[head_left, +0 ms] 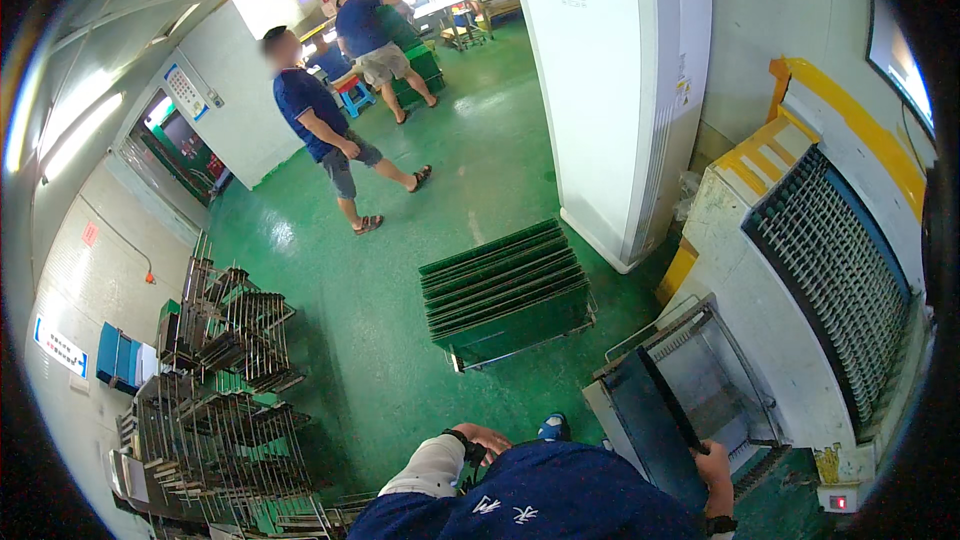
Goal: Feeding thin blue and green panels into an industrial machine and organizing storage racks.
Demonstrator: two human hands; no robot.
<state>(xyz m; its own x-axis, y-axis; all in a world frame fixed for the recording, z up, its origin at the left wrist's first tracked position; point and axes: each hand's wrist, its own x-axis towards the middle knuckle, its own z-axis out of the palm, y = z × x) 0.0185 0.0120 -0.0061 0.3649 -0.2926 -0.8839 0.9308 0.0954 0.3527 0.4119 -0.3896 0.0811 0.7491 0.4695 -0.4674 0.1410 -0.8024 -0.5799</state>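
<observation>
My right hand [712,468] is closed around the near edge of a dark flat board [648,435]. The board stands tilted in a metal rack [715,365] at the low end of a machine on the right. My left hand [484,439], with a dark band at the wrist, is held in front of my body and touches nothing that I can see. My chest hides part of its fingers. Ahead of me on the floor is a wire rack [520,342] filled with several upright green boards [505,280].
A roller conveyor [840,260] with yellow guards rises at right, beside a tall white cabinet [620,90]. Stacked metal racks [225,400] line the left wall. One person [318,120] walks across the green floor [480,170]; another [372,35] leans over a bench behind.
</observation>
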